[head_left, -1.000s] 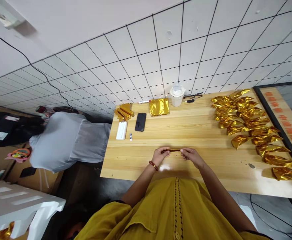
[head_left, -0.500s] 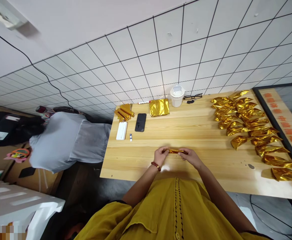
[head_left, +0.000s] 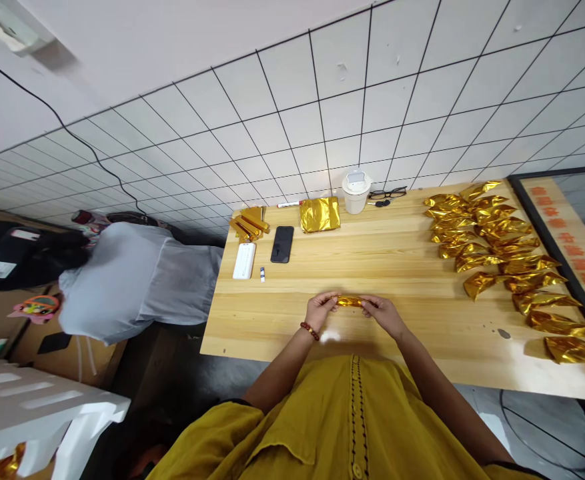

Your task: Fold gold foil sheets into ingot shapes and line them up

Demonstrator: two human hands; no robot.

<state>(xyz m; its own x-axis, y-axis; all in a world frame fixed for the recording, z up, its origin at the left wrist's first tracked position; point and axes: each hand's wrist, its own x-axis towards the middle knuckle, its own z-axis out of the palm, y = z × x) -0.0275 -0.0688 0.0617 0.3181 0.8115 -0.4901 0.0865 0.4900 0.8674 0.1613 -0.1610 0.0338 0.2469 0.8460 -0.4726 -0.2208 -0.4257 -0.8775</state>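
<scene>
Between my two hands, above the front part of the wooden table, is a narrow piece of gold foil paper. My left hand, with a beaded bracelet at the wrist, pinches its left end. The right end is pinched by my right hand. The foil's ends are partly covered by my fingers. Further back lies a flat stack of gold foil sheets. Several shaped gold foil pieces are set out in rows on the right of the table.
Folded gold strips, a white power bank, a black phone and a small white-and-blue item lie at the left. Against the tiled wall are a lidded cup and glasses. A covered stool-like shape stands beside the table.
The foil between my hands has turned so that more of its bright face shows, and it looks wider. Both hands stay in nearly the same place.
</scene>
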